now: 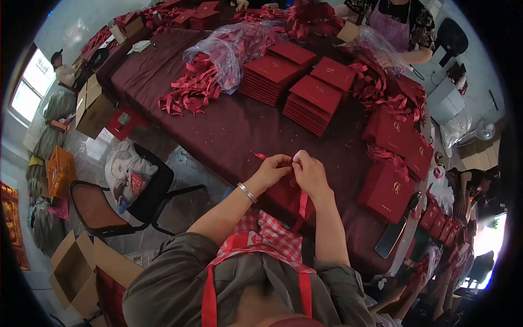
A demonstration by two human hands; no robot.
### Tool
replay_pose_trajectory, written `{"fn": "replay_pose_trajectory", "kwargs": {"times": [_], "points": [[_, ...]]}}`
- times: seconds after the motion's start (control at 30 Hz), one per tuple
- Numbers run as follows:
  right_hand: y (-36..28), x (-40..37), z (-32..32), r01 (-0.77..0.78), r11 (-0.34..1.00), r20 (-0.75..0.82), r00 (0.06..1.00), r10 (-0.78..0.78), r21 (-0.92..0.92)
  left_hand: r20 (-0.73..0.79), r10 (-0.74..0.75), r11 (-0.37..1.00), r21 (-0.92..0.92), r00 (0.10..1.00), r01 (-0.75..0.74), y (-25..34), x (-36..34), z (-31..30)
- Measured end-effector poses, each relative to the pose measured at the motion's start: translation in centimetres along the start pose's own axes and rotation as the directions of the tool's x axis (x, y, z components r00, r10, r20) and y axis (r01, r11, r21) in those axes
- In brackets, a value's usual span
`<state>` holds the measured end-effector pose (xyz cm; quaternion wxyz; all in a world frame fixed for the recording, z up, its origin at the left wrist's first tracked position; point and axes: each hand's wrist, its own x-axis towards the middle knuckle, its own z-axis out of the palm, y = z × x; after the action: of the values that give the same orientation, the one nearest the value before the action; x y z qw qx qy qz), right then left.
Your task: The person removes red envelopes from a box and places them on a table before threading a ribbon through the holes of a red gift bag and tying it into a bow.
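My left hand (274,170), with a metal bracelet on its wrist, is closed in a pinch on a red ribbon (260,156), whose end sticks out past the fingers. Right beside it, my right hand (310,173) pinches the ribbon too, a white covering on one fingertip. Another length of red ribbon (303,204) hangs below my right hand. Under both hands, at the table's edge, lies a red gift bag (284,197), partly hidden by my forearms. The fingers cover the spot where the ribbon is gripped.
Red bags (311,101) stand stacked on the dark red tablecloth (218,144), beside a plastic bag of ribbons (231,60). More ribboned bags (388,188) and a phone (390,237) are on the right. A chair (101,204) stands left. A person (400,32) works across the table.
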<state>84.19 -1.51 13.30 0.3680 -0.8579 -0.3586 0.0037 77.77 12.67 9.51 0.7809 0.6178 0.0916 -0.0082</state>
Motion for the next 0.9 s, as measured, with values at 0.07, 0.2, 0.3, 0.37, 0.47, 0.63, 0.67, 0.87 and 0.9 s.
{"fn": "replay_pose_trajectory", "kwargs": {"times": [0.07,0.2,0.3,0.37,0.47,0.63,0.67,0.87,0.9], "points": [[-0.7,0.5,-0.4,0.007,1.000,0.071,0.997,-0.005,-0.024,-0.012,0.003,1.000,0.001,1.000,-0.003,-0.2,0.0,0.1],[-1.3,0.0,0.3,0.060,0.993,0.075,0.996,-0.052,-0.106,-0.079,0.064,0.996,0.062,0.995,-0.059,-0.8,0.0,0.2],[-0.6,0.2,0.5,0.047,0.999,0.015,0.999,-0.047,-0.002,-0.088,0.053,0.997,0.058,0.995,-0.048,-0.5,-0.1,0.3],[-0.5,0.7,0.7,0.003,1.000,0.037,0.999,-0.003,-0.013,-0.053,0.041,0.996,0.083,0.998,-0.036,-0.6,0.2,-0.1],[-0.9,0.8,0.3,-0.030,0.999,0.087,0.996,0.027,0.024,-0.084,0.092,0.995,0.035,0.992,-0.089,-0.8,-0.1,0.2],[-1.3,0.4,1.1,-0.061,0.997,0.023,0.998,0.062,-0.041,-0.098,0.071,0.996,0.058,0.993,-0.066,-0.5,-0.1,0.4],[-1.6,0.4,1.2,-0.060,0.994,0.009,0.998,0.061,-0.096,-0.110,0.045,0.999,0.030,0.993,-0.042,-0.4,0.0,0.4],[-1.7,-1.2,0.1,0.078,0.947,-0.107,0.987,-0.117,-0.313,-0.193,0.084,0.995,0.077,0.978,-0.070,-0.3,-0.3,1.0],[-0.8,-1.4,0.5,0.138,0.944,-0.154,0.969,-0.191,-0.300,-0.174,0.102,0.991,0.098,0.980,-0.086,-0.3,-0.2,1.1]]}}
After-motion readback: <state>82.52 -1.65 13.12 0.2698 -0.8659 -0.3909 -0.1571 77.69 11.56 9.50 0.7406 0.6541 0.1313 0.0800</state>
